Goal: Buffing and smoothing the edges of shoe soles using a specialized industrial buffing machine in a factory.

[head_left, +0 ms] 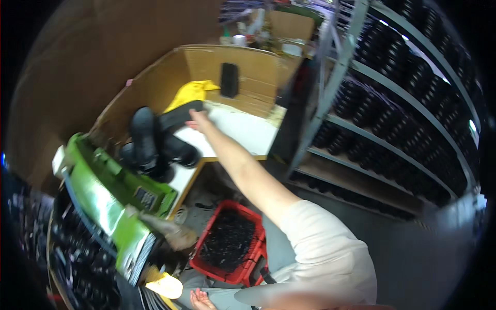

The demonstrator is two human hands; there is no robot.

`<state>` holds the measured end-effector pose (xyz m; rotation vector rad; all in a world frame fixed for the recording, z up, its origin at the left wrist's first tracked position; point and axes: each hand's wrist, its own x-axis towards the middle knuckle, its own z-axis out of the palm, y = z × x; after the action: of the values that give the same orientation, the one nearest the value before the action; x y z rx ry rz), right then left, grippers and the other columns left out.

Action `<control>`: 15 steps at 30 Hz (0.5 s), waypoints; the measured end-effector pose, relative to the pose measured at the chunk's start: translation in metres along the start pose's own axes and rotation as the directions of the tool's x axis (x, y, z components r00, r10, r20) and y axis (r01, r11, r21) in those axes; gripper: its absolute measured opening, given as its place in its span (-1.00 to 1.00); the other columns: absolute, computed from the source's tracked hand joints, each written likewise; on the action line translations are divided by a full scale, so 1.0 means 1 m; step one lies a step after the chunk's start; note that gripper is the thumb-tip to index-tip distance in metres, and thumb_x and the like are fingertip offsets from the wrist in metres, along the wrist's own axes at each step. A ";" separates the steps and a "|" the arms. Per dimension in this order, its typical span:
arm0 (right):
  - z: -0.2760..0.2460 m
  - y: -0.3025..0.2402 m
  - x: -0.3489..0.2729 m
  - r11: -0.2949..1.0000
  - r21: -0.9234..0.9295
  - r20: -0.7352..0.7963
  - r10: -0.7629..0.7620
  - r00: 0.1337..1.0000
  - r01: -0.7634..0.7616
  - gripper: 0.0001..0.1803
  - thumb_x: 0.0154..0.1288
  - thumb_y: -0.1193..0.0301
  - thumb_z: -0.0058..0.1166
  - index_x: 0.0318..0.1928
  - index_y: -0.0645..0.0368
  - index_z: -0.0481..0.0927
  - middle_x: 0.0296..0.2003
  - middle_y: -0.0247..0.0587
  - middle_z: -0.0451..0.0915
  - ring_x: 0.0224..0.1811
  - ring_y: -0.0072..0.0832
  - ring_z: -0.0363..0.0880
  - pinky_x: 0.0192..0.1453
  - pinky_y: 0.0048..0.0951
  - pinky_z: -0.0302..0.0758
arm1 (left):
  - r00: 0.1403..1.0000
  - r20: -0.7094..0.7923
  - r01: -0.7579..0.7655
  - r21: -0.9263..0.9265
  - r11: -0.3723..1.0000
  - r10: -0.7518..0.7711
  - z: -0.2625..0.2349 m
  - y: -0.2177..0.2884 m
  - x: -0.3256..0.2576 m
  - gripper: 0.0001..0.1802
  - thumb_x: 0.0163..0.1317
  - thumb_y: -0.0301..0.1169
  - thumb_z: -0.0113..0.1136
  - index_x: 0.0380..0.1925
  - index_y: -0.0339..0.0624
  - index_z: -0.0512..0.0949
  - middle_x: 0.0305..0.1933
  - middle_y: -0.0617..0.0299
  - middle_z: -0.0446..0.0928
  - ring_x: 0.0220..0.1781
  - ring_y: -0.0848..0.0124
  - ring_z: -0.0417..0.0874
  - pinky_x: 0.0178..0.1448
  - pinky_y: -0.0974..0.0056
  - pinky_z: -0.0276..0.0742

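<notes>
At my far left, toward eight o'clock, a rounded bin (50,248) holds a jumble of dark pieces too blurred for me to make out, and just beside it, closer in, sits a tilted green casing (85,170). Next come the black shoes (144,132), bunched at the left end of the white tabletop (243,126), toward eight o'clock from my reach. Between them and my fingers lies the black sole-shaped piece (181,115), at about ten o'clock from my right hand (197,119), its long axis running from two o'clock to eight; its near end is right at my fingertips, though I cannot tell whether they touch it. A yellow cloth (190,94) lies just beyond it. My right hand is plainly the nearer one, thumb and fingers spread with nothing seen between them. My left hand (201,299) is down at six o'clock, well apart, fingers loosely curled; whether it grips anything I cannot tell. Between my hands, toward five o'clock from the right one, the red basket (219,275) is filled with black scraps. At three o'clock, the metal rack (338,70) carries rows of dark items.
</notes>
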<state>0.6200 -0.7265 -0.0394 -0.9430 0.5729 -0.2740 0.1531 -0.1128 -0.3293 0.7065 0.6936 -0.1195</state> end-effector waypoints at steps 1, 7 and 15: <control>0.006 0.007 -0.002 0.995 -0.046 -0.070 -0.089 0.994 0.086 -0.45 0.30 0.29 0.06 0.21 0.27 0.27 0.03 0.13 0.48 -0.21 -0.16 0.67 -0.29 -0.19 0.64 | 0.986 -0.164 -0.020 0.132 0.991 0.041 0.010 -0.002 -0.005 -0.67 0.34 -0.29 0.08 0.10 0.03 0.44 -0.10 -0.01 0.58 -0.33 0.33 0.64 -0.25 0.19 0.72; 0.015 -0.064 -0.047 0.415 -0.698 -0.056 -0.843 0.534 0.583 -0.69 0.14 0.35 0.01 -0.13 0.27 0.44 -0.30 0.10 0.59 -0.19 -0.05 0.61 -0.14 -0.04 0.52 | 0.970 -0.143 -0.094 0.523 0.847 0.196 0.066 -0.015 -0.026 -0.66 0.35 -0.41 0.07 0.12 -0.03 0.42 -0.14 0.10 0.57 -0.29 0.36 0.61 -0.24 0.26 0.70; -0.046 -0.166 -0.101 0.195 -0.766 0.008 -0.950 0.313 0.613 -0.76 0.20 0.33 -0.05 -0.26 0.27 0.47 -0.25 0.15 0.55 -0.15 0.11 0.54 -0.08 0.06 0.45 | 0.964 0.257 -0.262 0.900 0.348 0.062 0.085 -0.077 -0.102 -0.74 0.30 -0.36 0.14 -0.04 -0.18 0.52 -0.36 0.15 0.58 -0.52 0.43 0.55 -0.45 0.29 0.55</control>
<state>0.5151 -0.8054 0.1110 -1.9116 0.5552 -1.4654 0.0955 -0.2383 -0.2622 1.8804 0.3001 -0.4157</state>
